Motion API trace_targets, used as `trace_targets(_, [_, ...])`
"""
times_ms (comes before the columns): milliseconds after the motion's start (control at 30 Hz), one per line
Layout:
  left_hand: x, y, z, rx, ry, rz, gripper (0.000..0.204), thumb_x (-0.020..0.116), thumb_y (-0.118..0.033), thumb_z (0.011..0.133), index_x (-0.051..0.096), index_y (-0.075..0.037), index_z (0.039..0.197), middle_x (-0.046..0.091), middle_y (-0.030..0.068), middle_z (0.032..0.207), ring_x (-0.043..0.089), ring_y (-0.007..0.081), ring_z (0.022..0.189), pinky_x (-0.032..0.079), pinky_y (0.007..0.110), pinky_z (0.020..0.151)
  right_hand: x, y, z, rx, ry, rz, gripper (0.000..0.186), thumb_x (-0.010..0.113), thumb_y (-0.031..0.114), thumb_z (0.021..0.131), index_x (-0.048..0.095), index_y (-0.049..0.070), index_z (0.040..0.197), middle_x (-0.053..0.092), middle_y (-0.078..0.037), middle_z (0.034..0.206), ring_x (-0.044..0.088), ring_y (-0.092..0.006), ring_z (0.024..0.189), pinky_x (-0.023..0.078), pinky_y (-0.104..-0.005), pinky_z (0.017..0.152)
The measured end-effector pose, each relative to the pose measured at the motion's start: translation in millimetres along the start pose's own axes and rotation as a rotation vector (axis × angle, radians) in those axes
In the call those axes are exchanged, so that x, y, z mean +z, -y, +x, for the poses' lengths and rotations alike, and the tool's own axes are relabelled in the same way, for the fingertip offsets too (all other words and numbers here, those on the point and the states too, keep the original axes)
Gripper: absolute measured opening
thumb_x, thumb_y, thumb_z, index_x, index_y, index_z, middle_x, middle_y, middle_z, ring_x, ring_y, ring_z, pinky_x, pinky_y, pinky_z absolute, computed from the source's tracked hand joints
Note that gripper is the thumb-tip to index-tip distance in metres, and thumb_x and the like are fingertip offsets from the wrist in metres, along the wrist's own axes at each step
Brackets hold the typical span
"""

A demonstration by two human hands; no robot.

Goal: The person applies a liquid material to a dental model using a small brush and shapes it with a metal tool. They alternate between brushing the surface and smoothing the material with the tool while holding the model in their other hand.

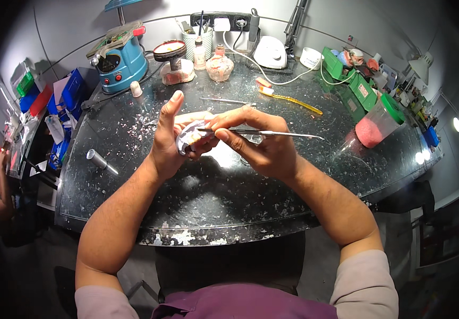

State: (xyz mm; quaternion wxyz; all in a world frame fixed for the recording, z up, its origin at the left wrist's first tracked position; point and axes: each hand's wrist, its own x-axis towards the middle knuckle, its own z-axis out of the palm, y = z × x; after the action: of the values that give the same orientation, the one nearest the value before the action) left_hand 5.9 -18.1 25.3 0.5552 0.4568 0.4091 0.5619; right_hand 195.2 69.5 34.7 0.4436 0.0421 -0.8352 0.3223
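Note:
My left hand point(164, 143) is closed around a pale lilac dental cast point(185, 139), its thumb sticking up. Cream-coloured teeth show on the side of the cast toward me. In my right hand point(269, 149) is a slim metal dental carver point(296, 134), pinched between thumb and fingers like a pen. Its dark end reaches the upper part of the cast; whether it touches is too small to tell. The other end, thin and bent, points right. Beyond my hands a second thin metal instrument point(227, 101) lies on the black worktop point(150, 207).
A metal cylinder point(98, 158) lies at left. Behind stand a blue machine point(120, 66), an oil burner point(220, 68) and a white device point(270, 53). A yellow toothbrush point(298, 103), a green-lidded jar of pink powder point(370, 133) and green bins point(358, 93) are at right. Another person's arm point(5, 181) shows far left.

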Motion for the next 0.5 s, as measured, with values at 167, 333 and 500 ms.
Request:
trace_targets(167, [4,2,0,0.027,-0.061,-0.025,0.082,0.024,-0.077,0.092,0.065,-0.006,0.095,0.059,0.0013,0.073,0.050,0.0094,0.060,0.037,0.023,0.053,1,-1,-2,0.052,-0.050,0.058,0.011,0.067,0.003,0.094,0.065,-0.004,0.102,0.069,-0.014,0.096,0.071,-0.0192,0.087,0.055,-0.0308,0.076])
trace_targets(333, [6,3,-1,0.077,-0.048,0.029,0.078,0.026,-0.075,0.093,0.065,-0.007,0.096,0.061,0.0007,0.075,0.050,0.0088,0.062,0.037,0.023,0.054,3,-1,-1,0.055,-0.042,0.105,0.009,0.065,0.003,0.095,0.064,-0.004,0.101,0.068,-0.013,0.094,0.070,-0.0178,0.086,0.055,-0.0297,0.075])
trace_targets(500, [4,2,-2,0.096,-0.017,0.070,0.075,0.028,-0.074,0.093,0.064,-0.008,0.095,0.060,-0.0002,0.075,0.050,0.0080,0.063,0.036,0.022,0.055,3,-3,-2,0.028,-0.037,0.048,0.009,0.065,0.003,0.095,0.064,-0.003,0.101,0.069,-0.012,0.093,0.070,-0.0172,0.086,0.055,-0.0292,0.075])
